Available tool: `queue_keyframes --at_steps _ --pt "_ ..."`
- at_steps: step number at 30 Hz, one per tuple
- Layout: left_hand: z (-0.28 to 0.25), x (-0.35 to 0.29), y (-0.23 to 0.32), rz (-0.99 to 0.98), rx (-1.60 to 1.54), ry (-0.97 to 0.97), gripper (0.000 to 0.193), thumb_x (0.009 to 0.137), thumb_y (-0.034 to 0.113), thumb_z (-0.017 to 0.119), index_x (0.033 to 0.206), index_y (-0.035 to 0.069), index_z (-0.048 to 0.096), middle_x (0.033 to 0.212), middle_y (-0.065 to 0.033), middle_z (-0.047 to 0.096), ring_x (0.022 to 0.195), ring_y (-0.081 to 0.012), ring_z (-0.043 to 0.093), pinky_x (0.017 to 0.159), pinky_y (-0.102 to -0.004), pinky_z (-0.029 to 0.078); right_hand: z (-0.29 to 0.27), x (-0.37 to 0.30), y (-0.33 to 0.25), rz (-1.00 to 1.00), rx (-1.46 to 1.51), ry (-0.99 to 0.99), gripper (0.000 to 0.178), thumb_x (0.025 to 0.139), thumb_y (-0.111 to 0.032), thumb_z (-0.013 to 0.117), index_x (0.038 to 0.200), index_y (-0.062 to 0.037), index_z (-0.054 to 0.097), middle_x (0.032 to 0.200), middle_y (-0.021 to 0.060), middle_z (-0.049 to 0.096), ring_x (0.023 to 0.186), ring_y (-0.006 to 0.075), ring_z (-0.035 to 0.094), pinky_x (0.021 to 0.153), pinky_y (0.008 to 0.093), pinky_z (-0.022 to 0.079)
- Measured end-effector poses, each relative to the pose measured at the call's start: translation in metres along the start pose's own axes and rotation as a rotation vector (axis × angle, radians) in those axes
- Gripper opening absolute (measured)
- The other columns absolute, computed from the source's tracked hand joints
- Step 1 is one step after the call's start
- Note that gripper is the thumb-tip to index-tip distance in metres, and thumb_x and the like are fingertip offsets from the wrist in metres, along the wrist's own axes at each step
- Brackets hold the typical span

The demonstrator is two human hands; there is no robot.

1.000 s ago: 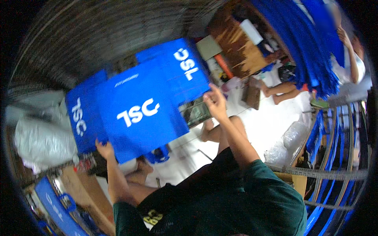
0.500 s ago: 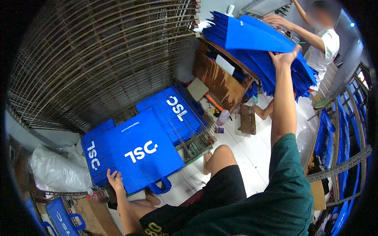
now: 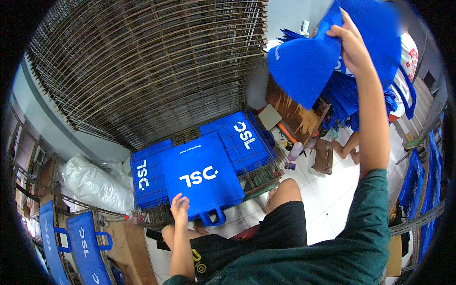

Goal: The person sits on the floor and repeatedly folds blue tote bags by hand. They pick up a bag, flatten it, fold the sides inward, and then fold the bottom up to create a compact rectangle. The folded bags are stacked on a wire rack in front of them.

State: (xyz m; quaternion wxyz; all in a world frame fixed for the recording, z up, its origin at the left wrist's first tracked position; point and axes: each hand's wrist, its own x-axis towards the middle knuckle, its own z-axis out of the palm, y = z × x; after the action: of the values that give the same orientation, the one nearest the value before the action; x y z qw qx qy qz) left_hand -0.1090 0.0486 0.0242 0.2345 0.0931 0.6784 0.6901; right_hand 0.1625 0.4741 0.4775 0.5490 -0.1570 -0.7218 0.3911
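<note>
Towering at upper left, wire racks hold printed blue bags low down. Blue fabric, grasped by the right hand, partly hides a wooden cabinet. Beside the racks lies a plastic bundle. The left hand, empty, curls loosely near the bags.

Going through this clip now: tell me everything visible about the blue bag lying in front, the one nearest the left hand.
The blue bag looks like flat fabric, roughly square, with white lettering at its middle and a smaller white line near its far edge. A blue loop handle sticks out past its near edge. It lies on a wire rack. The left hand is at its near-left corner; contact is unclear.
</note>
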Motion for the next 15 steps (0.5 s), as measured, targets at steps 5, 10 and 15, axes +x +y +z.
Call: queue_keyframes --at_steps 5,10,15 --pt "0.01 0.013 0.004 -0.027 -0.101 -0.025 0.043 0.078 0.015 0.063 0.119 0.01 0.049 0.103 -0.0069 0.057 0.091 -0.0165 0.056 0.074 -0.03 0.045 0.028 -0.01 -0.083 0.218 -0.105 -0.491 0.082 0.064 0.007 0.052 0.139 0.0049 0.019 0.081 0.0034 0.049 0.062 0.0067 0.048 0.054 0.0192 0.043" --pt "0.039 0.018 -0.005 -0.09 -0.099 -0.067 0.033 0.081 0.012 0.058 0.114 0.008 0.053 0.099 -0.0073 0.059 0.087 -0.0156 0.057 0.071 -0.0307 0.045 0.049 -0.028 -0.11 0.067 -0.355 -0.709 0.077 0.059 -0.004 0.048 0.135 -0.0048 0.039 0.108 0.006 0.055 0.08 0.0017 0.051 0.068 0.0174 0.045" --pt "0.085 0.019 -0.002 -0.249 -0.125 -0.263 0.046 0.079 0.019 0.06 0.122 0.012 0.048 0.109 -0.0048 0.057 0.096 -0.0171 0.053 0.078 -0.0362 0.043 0.061 -0.027 -0.132 0.191 -0.51 -0.998 0.079 0.055 0.004 0.047 0.134 -0.0042 0.04 0.108 0.0099 0.056 0.086 0.0138 0.055 0.077 0.0244 0.045"
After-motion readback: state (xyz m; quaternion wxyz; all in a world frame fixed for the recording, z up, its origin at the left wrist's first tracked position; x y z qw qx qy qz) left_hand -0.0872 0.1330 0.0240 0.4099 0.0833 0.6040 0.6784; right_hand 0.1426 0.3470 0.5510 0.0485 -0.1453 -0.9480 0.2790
